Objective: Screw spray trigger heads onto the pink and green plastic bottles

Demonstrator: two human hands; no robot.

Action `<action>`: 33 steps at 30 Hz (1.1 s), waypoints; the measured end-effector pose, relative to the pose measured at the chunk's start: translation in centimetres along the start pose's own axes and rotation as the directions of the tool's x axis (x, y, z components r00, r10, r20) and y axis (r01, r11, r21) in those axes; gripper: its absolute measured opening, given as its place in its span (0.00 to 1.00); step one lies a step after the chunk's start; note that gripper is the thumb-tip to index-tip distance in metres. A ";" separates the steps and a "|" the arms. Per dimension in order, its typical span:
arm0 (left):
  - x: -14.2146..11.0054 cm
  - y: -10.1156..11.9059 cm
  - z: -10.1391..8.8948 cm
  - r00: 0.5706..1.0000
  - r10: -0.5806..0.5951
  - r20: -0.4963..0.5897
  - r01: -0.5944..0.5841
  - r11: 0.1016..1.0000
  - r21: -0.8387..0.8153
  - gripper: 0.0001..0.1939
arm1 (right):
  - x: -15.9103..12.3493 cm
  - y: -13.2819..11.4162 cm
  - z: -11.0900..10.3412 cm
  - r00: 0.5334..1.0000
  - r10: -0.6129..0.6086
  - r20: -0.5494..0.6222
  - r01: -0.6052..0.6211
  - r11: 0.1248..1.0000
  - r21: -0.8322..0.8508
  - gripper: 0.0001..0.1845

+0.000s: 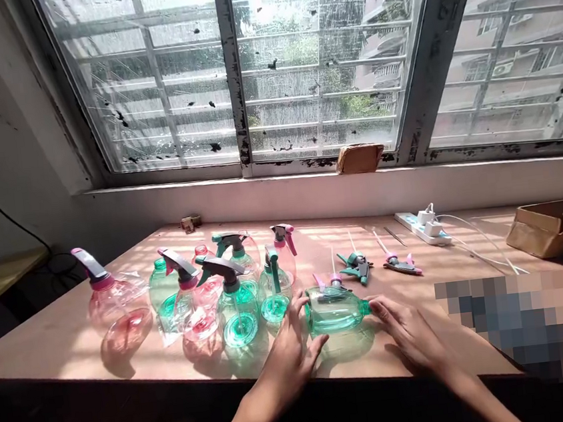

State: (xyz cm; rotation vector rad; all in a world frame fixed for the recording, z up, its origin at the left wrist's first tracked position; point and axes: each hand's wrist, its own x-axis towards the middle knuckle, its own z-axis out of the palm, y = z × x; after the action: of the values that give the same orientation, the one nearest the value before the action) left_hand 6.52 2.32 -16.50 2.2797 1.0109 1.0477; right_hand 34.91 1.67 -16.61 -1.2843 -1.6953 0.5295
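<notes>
A clear green spray bottle body point(336, 311) without a spray head lies sideways between my hands, its base to the left and its neck to the right. My left hand point(291, 344) cups the base, with fingers at the upper edge and the thumb stretched out below. The fingers of my right hand point(408, 329) pinch the threaded neck. Just behind the bottle lies a pink and grey spray head point(334, 283). Further right are a green and grey spray head point(356, 267) and another pink and grey trigger sprayer point(402, 264), both with thin tubes.
Several pink and green spray bottles stand on the left, including a pink one point(115, 309) and a green one point(238, 309) with heads on. A white power strip point(421, 228) with plugs and cables lies behind right, near an open cardboard box point(540, 232). The table's front edge point(143, 378) is close.
</notes>
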 end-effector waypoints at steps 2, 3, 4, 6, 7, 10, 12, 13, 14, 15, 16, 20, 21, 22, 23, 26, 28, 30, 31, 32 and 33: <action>0.0 -0.2 0.1 1.000 0.021 0.017 -0.021 1.000 0.011 0.29 | 1.0 1.1 0.0 0.993 -0.035 -0.114 0.013 0.982 -0.187 0.25; -0.1 -0.2 0.1 0.999 0.029 0.026 -0.029 0.999 0.014 0.30 | 1.5 1.7 0.1 0.987 -0.054 -0.151 0.013 0.966 -0.258 0.25; -0.1 -0.2 0.1 0.999 0.037 0.031 -0.038 0.999 0.018 0.33 | 2.0 2.2 0.3 0.983 -0.070 -0.167 0.016 0.952 -0.305 0.25; -0.2 0.1 -0.1 0.998 0.053 0.042 -0.054 0.998 0.038 0.39 | 2.6 3.0 0.6 0.987 -0.084 -0.134 0.032 0.935 -0.353 0.28; -0.2 0.3 -0.2 0.997 0.062 0.053 -0.065 0.996 0.054 0.40 | 2.9 3.3 0.7 0.992 -0.077 -0.095 0.036 0.926 -0.376 0.29; 0.0 0.9 -0.5 0.990 0.092 0.110 -0.103 0.990 0.100 0.39 | 2.8 3.3 0.7 0.999 -0.032 0.002 0.029 0.876 -0.482 0.28; 0.0 1.1 -0.6 0.984 0.120 0.131 -0.135 0.984 0.113 0.39 | 2.5 3.1 0.4 0.999 -0.042 -0.019 0.024 0.838 -0.545 0.28; 0.0 1.2 -0.6 0.984 0.128 0.122 -0.141 0.984 0.111 0.39 | 2.2 3.0 0.1 0.996 -0.061 -0.059 0.016 0.820 -0.572 0.27; 0.0 1.2 -0.6 0.987 0.128 0.094 -0.138 0.985 0.108 0.38 | 2.0 3.0 -0.2 0.991 -0.079 -0.108 -0.001 0.803 -0.596 0.27; -0.1 1.2 -0.6 0.991 0.122 0.050 -0.127 0.987 0.103 0.36 | 1.8 3.1 -0.5 0.983 -0.094 -0.156 -0.023 0.786 -0.618 0.27; -0.1 1.2 -0.5 0.994 0.112 0.004 -0.112 0.989 0.100 0.32 | 1.6 3.2 -0.7 0.974 -0.107 -0.200 -0.045 0.772 -0.634 0.28; -0.3 1.0 -0.5 0.988 0.156 -0.019 -0.152 0.977 0.152 0.29 | 1.2 4.2 -1.2 0.952 -0.102 -0.290 -0.122 0.741 -0.660 0.31; -0.3 0.9 -0.5 0.980 0.197 0.016 -0.197 0.963 0.183 0.32 | 1.2 4.4 -1.2 0.954 -0.074 -0.291 -0.143 0.741 -0.657 0.32; -0.3 0.9 -0.4 0.970 0.237 0.048 -0.241 0.946 0.218 0.34 | 1.2 4.7 -1.1 0.960 -0.038 -0.279 -0.158 0.746 -0.646 0.31; -0.3 0.9 -0.4 0.960 0.268 0.078 -0.280 0.926 0.253 0.36 | 1.2 4.9 -1.1 0.967 -0.002 -0.257 -0.166 0.758 -0.631 0.30; -0.2 0.8 -0.2 0.943 0.292 0.159 -0.329 0.890 0.317 0.39 | 1.2 5.3 -1.0 0.982 0.041 -0.184 -0.143 0.801 -0.581 0.26; -0.2 0.8 -0.2 0.943 0.275 0.187 -0.321 0.898 0.302 0.39 | 1.3 5.4 -1.1 0.985 0.032 -0.168 -0.122 0.819 -0.561 0.25; -0.2 0.8 -0.2 0.954 0.249 0.167 -0.286 0.924 0.255 0.39 | 1.3 5.2 -1.3 0.987 0.025 -0.158 -0.107 0.835 -0.539 0.26; -0.2 0.8 -0.2 0.962 0.232 0.146 -0.261 0.938 0.229 0.39 | 1.3 5.1 -1.3 0.988 0.021 -0.152 -0.099 0.843 -0.528 0.26; -0.2 0.7 -0.2 0.969 0.216 0.124 -0.238 0.949 0.206 0.39 | 1.3 5.0 -1.3 0.990 0.014 -0.143 -0.087 0.852 -0.517 0.27; -0.2 0.7 -0.2 0.973 0.204 0.107 -0.221 0.956 0.190 0.38 | 1.3 4.9 -1.2 0.992 0.005 -0.129 -0.070 0.860 -0.505 0.26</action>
State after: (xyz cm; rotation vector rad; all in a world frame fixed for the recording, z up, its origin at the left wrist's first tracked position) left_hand 6.52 1.76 -16.04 2.6233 0.8861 0.9556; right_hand 38.45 4.38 -19.30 -1.6881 -1.7701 0.0062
